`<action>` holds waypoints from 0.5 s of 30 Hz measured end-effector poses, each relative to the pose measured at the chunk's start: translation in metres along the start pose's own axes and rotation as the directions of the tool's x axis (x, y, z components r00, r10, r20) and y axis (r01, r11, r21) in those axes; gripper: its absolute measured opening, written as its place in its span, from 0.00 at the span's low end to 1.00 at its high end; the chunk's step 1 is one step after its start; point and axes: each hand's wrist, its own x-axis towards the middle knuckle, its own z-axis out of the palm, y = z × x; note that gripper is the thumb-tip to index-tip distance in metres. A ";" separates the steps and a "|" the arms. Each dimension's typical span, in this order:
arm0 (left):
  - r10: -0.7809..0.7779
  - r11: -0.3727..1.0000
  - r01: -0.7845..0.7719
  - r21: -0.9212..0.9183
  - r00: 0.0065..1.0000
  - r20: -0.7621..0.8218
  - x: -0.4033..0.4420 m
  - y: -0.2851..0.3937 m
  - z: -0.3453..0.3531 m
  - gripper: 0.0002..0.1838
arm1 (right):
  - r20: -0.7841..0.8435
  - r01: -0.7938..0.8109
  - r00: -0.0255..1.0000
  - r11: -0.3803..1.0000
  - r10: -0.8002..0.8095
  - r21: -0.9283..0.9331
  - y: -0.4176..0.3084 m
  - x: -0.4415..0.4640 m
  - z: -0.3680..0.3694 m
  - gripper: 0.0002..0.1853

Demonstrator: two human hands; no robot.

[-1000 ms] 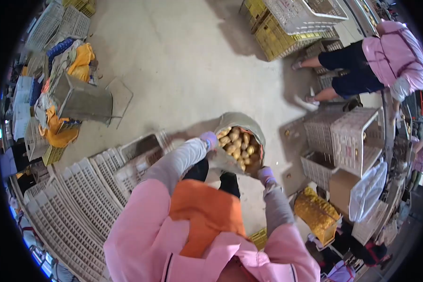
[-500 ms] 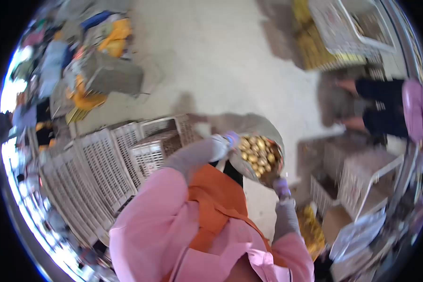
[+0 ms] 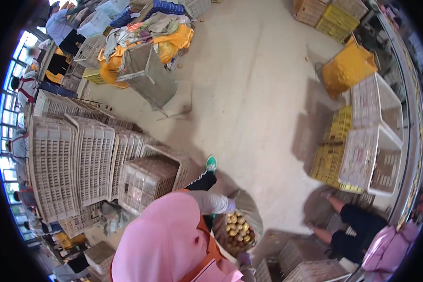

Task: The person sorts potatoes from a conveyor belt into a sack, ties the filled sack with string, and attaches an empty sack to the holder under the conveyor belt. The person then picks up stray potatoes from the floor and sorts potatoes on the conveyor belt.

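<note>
A greenish-grey sack stands open-mouthed on the floor at the lower centre, with several round, yellowish-brown potatoes inside. My left hand, in a pale purple glove, is closed on the sack's upper left rim. At the sack's lower edge, my right hand is also gloved and closed on the rim, partly hidden at the bottom of the view. The sack sits close to my legs.
Stacked plastic crates fill the left side. White crates on yellow ones line the right, below a full orange sack. A co-worker in pink is at lower right. A grey bin stands upper left.
The view has turned to the right and moved along the floor. The sack, still in both my hands, now appears lower in view, and the crates on the left look nearer.
</note>
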 end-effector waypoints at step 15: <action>-0.472 0.713 0.213 -0.668 0.850 -0.233 -0.173 -0.157 -0.131 0.19 | -0.255 -0.101 0.962 0.995 0.097 -0.001 -0.041 0.086 -0.369 0.12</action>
